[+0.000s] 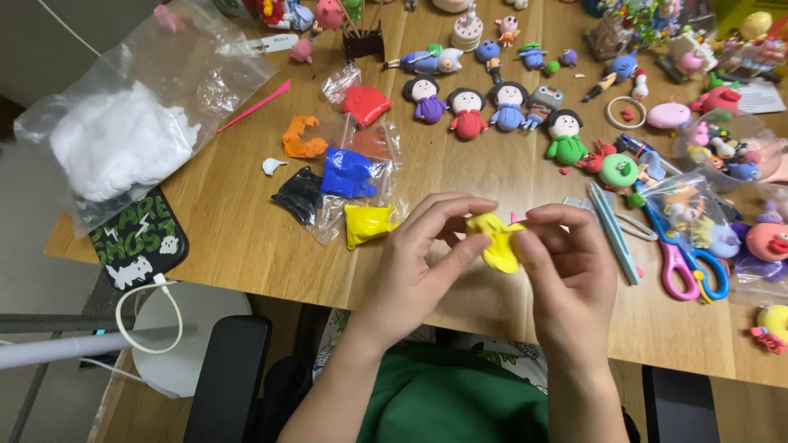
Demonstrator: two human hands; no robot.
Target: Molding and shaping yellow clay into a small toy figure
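Yellow clay (pixel 497 243) pinched; scissors (pixel 685 261), clay bags (pixel 349 193) nearby.

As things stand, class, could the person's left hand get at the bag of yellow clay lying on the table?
Probably yes. The bag of yellow clay lies just beside the left hand with nothing between, but both hands are pinching the yellow clay piece, which the left would first release.
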